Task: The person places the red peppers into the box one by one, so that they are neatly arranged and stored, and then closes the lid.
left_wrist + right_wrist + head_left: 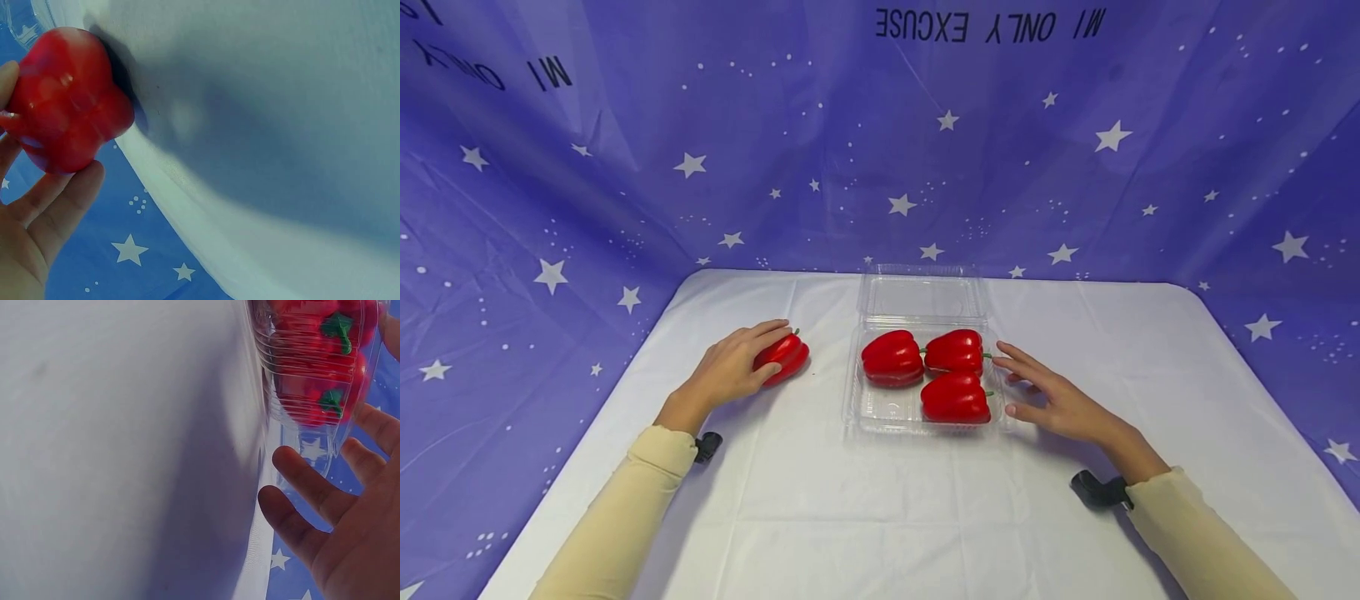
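Holding its fingers spread just right of a clear container point(889, 408) is the right hand point(1060, 407), while at left the left hand point(733, 360) grips a red pepper point(789, 357) on the tabletop point(820, 500), stem and long axis pointing far, three more peppers point(955, 398) pointing right before the raised lid point(921, 296).

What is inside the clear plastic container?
Three red peppers lie in its base: one left, two right. Whatever is under them is covered and cannot be seen.
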`<control>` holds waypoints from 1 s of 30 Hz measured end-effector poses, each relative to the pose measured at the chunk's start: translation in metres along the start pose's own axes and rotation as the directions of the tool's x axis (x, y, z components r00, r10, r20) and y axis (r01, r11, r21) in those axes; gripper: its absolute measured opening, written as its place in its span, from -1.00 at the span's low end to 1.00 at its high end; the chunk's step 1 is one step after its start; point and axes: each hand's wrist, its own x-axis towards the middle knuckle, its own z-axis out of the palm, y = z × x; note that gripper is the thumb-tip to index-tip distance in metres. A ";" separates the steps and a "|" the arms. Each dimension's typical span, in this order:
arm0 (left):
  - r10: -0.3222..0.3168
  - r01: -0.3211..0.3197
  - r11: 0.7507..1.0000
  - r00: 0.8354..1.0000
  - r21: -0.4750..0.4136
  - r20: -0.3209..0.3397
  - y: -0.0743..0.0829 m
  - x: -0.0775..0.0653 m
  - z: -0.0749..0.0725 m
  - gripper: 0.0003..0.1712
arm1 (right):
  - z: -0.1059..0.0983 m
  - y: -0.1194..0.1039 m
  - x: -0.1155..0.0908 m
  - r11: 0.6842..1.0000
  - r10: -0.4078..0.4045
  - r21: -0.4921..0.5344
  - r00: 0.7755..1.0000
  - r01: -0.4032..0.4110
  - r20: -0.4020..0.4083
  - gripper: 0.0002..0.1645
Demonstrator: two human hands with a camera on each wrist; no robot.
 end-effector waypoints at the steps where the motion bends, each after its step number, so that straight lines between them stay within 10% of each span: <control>1: -0.001 0.001 1.000 1.000 0.000 -0.004 0.000 0.000 0.000 -0.32 | 0.000 0.000 0.000 1.000 0.004 0.002 1.000 -0.004 0.001 -0.15; 20: -0.030 0.014 0.991 0.992 -0.131 -0.122 0.003 -0.003 0.008 -0.36 | -0.001 -0.002 0.001 1.000 -0.014 -0.009 1.000 0.013 -0.009 -0.18; 30: 0.086 -0.124 0.984 0.959 -0.125 -0.269 0.019 -0.012 0.006 -0.38 | -0.001 -0.002 0.001 1.000 -0.012 0.000 1.000 0.012 -0.003 -0.16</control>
